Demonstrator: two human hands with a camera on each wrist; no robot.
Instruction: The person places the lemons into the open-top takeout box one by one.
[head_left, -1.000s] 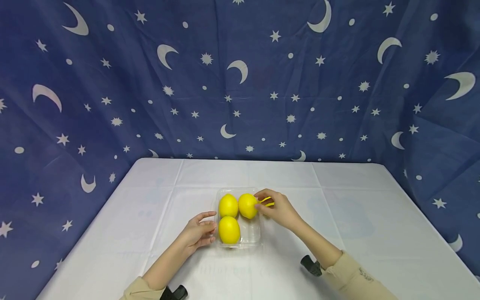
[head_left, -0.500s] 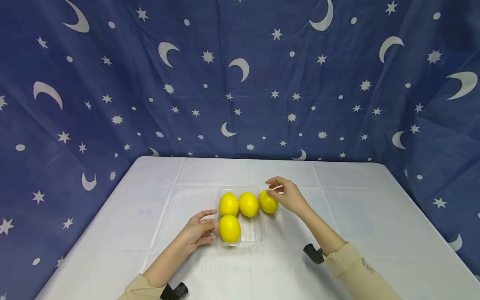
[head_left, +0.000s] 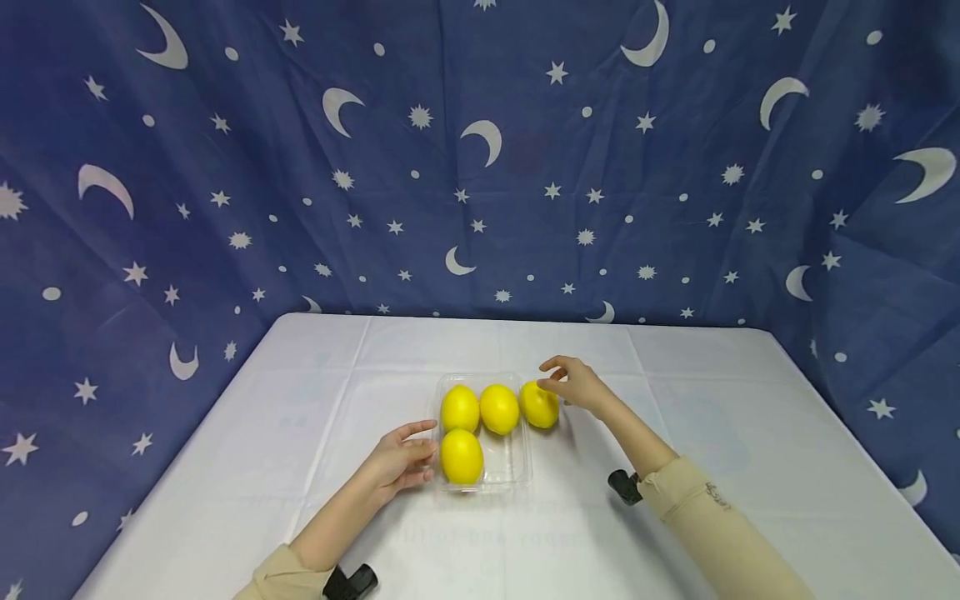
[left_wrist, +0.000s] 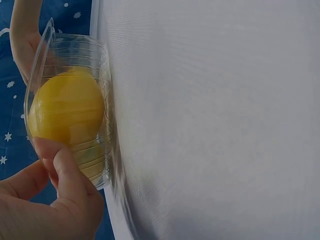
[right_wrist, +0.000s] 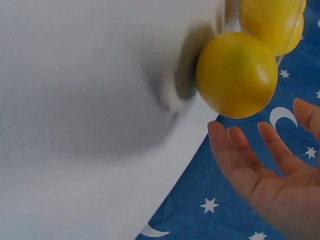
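Note:
A clear plastic box (head_left: 504,462) holds three yellow lemons: one at back left (head_left: 459,408), one at back right (head_left: 499,409) and one at front left (head_left: 461,457). Another lemon (head_left: 538,407) sits on the cloth just outside the box's right side. My left hand (head_left: 397,458) has its loosely bent fingers against the box's left side; in the left wrist view a fingertip meets the rim. My right hand (head_left: 577,385) hovers beside the outer lemon, and the right wrist view shows its spread fingers (right_wrist: 282,150) apart from that lemon, holding nothing.
A white cloth (head_left: 345,467) covers the table, and its far edge meets a blue curtain (head_left: 480,167) with moons and stars. Dark wrist cameras, left (head_left: 351,582) and right (head_left: 624,487), sit below the sleeves.
My right hand has let go of the outer lemon and drawn a little to the right, bringing that lemon into plain sight. The left hand stays at the box's side.

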